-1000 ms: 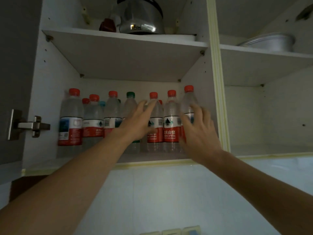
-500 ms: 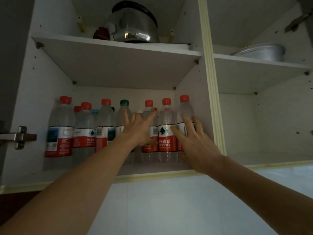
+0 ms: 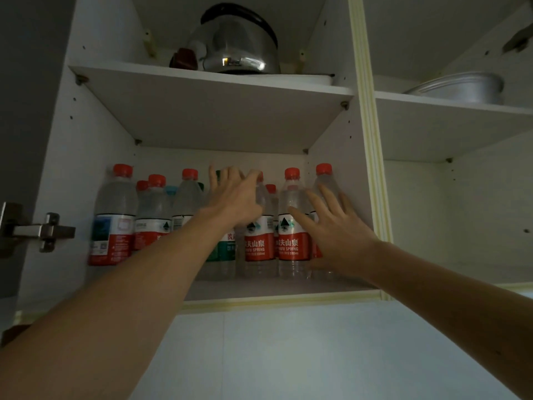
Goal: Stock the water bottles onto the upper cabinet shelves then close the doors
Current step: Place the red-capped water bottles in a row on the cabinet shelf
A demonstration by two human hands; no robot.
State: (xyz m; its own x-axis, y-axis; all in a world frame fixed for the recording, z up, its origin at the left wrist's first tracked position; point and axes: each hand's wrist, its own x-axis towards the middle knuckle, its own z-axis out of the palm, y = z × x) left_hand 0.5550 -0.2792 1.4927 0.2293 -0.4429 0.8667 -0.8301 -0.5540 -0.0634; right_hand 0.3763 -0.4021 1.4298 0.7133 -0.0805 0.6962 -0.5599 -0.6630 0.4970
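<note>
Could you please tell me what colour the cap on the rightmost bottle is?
Red; the cap on the rightmost bottle shows best in the head view.

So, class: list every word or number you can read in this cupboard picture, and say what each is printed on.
"夫山泉": red label of the bottle beside the right hand.
"SPRING": same label.
"山泉", "SPRING": the bottle to its left.
Green-labelled bottle and far-left bottle: print too blurred.

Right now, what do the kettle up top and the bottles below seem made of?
The kettle looks like polished metal, probably stainless steel: it mirrors bright highlights. The water bottles look like thin clear plastic, see-through, with glossy printed labels and matte plastic caps.
</note>
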